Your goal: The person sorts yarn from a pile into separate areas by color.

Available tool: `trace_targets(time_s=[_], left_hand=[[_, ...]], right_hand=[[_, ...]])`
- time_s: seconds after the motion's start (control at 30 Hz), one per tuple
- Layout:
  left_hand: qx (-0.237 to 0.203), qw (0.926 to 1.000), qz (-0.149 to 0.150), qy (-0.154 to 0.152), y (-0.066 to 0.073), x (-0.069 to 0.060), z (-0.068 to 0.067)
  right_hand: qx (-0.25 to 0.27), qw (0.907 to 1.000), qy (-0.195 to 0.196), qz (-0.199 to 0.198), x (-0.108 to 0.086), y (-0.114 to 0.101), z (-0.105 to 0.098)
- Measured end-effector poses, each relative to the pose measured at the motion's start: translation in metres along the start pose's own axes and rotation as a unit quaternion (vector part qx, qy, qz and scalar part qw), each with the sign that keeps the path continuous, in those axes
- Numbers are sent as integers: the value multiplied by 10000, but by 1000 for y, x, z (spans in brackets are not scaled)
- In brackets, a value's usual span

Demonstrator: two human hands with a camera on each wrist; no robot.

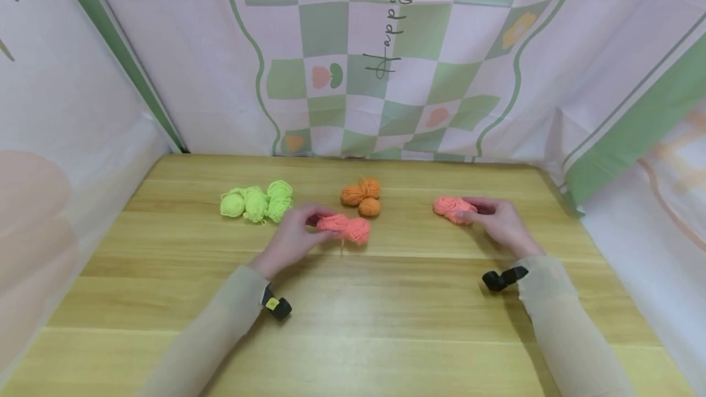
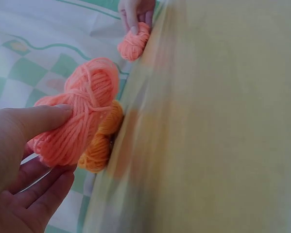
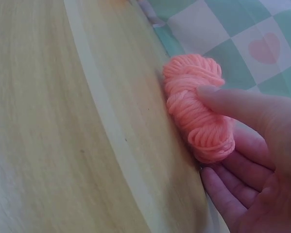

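My left hand (image 1: pixel 295 238) pinches a coral yarn skein (image 1: pixel 344 228) between thumb and fingers. In the left wrist view that skein (image 2: pixel 87 97) looks drawn in at its middle, and it is held up off the table. On the right, my right hand (image 1: pixel 496 222) grips another coral yarn skein (image 1: pixel 452 208). The right wrist view shows the thumb pressed on top of this skein (image 3: pixel 198 107), which is at or just above the tabletop, with fingers beneath it. Orange yarn skeins (image 1: pixel 361 195) lie between the two hands, towards the back.
Lime-green yarn skeins (image 1: pixel 256 204) lie in a row at the back left, close beyond my left hand. The wooden table (image 1: pixel 375 323) ends against a printed cloth (image 1: pixel 380 90) at the back. Cloth also hangs at both sides. A black wrist camera (image 1: pixel 278 308) sits on my left cuff.
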State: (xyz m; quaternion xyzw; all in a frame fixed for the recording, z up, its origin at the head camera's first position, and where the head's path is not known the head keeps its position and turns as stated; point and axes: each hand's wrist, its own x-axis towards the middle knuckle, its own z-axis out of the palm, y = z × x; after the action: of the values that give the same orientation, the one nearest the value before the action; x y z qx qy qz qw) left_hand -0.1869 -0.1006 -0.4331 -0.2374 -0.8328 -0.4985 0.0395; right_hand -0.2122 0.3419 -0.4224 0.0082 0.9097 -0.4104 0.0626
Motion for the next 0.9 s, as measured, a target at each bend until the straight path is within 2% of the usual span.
trace_targets(time_s=[0.2, 0.43, 0.7, 0.9], left_hand=[[316, 9992, -198, -173, -1, -11, 0], [298, 9985, -320, -326, 3, -18, 0], [407, 9976, -255, -500, 0, -21, 1], [446, 9960, -201, -754, -2, -22, 0]], right_hand=[[16, 10000, 45, 64, 0, 1, 1], [92, 9999, 33, 139, 0, 3, 1], [22, 9999, 122, 81, 0, 2, 3], [-14, 9997, 229, -5, -1, 2, 3]])
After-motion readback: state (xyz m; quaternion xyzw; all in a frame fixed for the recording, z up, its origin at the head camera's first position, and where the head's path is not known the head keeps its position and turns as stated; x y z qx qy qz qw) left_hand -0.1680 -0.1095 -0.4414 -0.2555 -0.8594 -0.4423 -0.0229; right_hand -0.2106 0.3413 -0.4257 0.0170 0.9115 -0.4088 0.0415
